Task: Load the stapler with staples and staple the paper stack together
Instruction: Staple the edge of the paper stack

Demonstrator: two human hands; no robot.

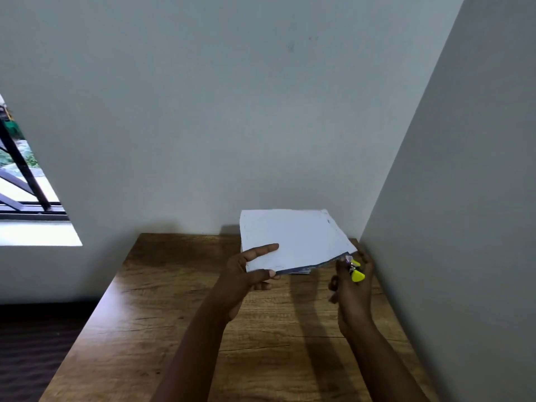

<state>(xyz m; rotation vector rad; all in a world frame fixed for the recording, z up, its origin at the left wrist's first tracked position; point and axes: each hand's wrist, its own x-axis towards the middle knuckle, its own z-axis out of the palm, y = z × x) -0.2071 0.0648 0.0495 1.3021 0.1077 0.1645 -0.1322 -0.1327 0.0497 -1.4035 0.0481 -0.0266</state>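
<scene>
Stack up off the wooden table (pixel 179 300), stapler closing on its corner.
The paper stack (pixel 293 242) is pinched at its near-left corner by the left hand (pixel 249 274), tilted toward the walls; its near-right corner points straight at the right hand (pixel 352 281), which grips the small yellow stapler (pixel 356 272) just beside that corner, seemingly ready to bite.

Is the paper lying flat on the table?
No, the left hand holds the paper stack up off the wooden table, gripping its near left corner.
</scene>
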